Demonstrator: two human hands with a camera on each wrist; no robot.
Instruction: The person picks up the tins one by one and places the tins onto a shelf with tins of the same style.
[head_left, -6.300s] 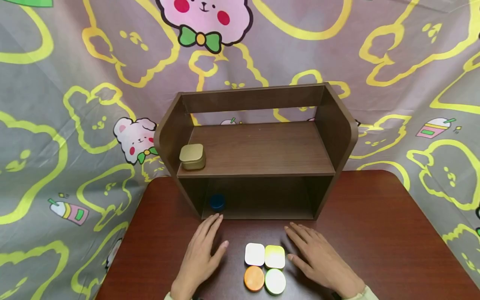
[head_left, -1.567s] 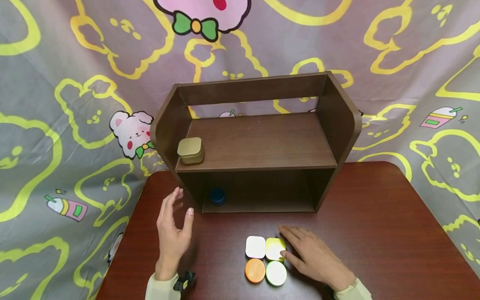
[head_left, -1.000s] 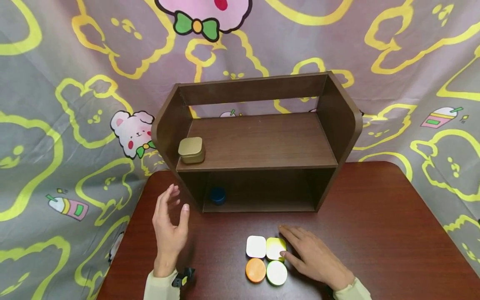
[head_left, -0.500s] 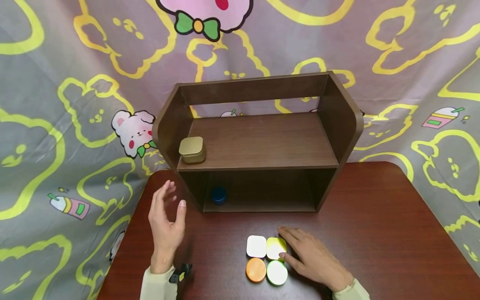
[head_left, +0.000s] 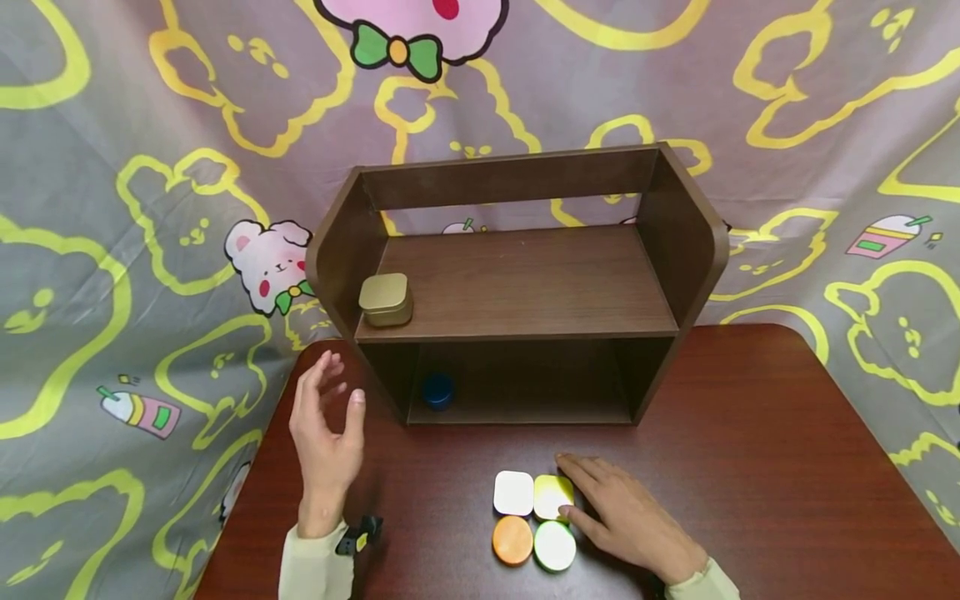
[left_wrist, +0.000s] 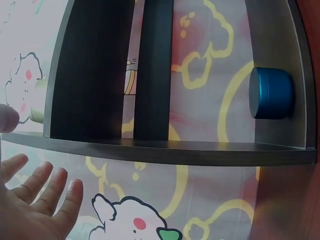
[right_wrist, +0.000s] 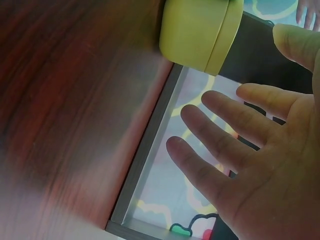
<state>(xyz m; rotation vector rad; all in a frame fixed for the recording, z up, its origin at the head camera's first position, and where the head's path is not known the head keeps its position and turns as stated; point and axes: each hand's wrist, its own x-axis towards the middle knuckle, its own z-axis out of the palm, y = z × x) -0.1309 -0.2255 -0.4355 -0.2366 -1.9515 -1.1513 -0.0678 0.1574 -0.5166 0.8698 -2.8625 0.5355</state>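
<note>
My left hand (head_left: pixel 326 446) is raised left of the brown two-tier shelf (head_left: pixel 517 279), its fingers and thumb apart and holding nothing. In the head view my right hand (head_left: pixel 618 512) lies beside the square yellow tin (head_left: pixel 552 497), thumb tip overlapping its right edge. The right wrist view shows spread fingers (right_wrist: pixel 210 132) below the yellow tin (right_wrist: pixel 197 35), with nothing held. A square white tin (head_left: pixel 513 492) stands left of the yellow one. In front of them sit a round orange tin (head_left: pixel 513 540) and a round tin with a pale green rim (head_left: pixel 555 546).
On the upper shelf board, far left, stands a square gold tin (head_left: pixel 386 298). A round blue tin (head_left: pixel 438 390) sits at the left of the lower compartment. The shelf stands on a reddish-brown table (head_left: pixel 757 450), with a patterned cloth (head_left: pixel 795 150) hanging behind.
From before the shelf, my left hand has moved left and lifted, its palm turned inward, and still drifts left. My right hand shifted slightly left to the yellow tin, then stayed. The tins have not moved.
</note>
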